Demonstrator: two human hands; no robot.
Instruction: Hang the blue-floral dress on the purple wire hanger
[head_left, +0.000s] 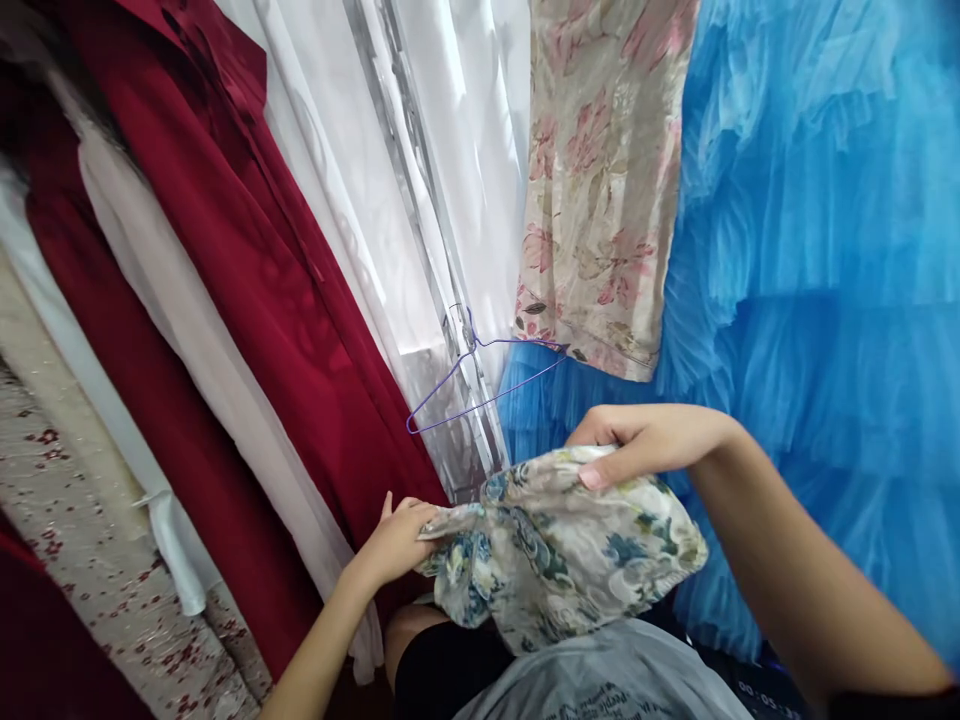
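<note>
A pale garment (555, 560) with a blue and green floral print is stretched between my two hands, low in front of my body. My left hand (401, 535) grips its left end, with the index finger raised a little. On the upper right edge, my right hand (637, 440) pinches the cloth between thumb and fingers. The garment is bunched at the left and looser at the right; its lower part falls toward my lap. Just above it hangs a bare purple wire hanger (484, 385), which neither hand touches.
Dark red dresses (255, 270) and pale garments hang at the left. White curtains (480, 130) are behind. A beige cloth with pink flowers (600, 190) hangs at upper centre, beside a tiered blue tulle dress (817, 330) on the right.
</note>
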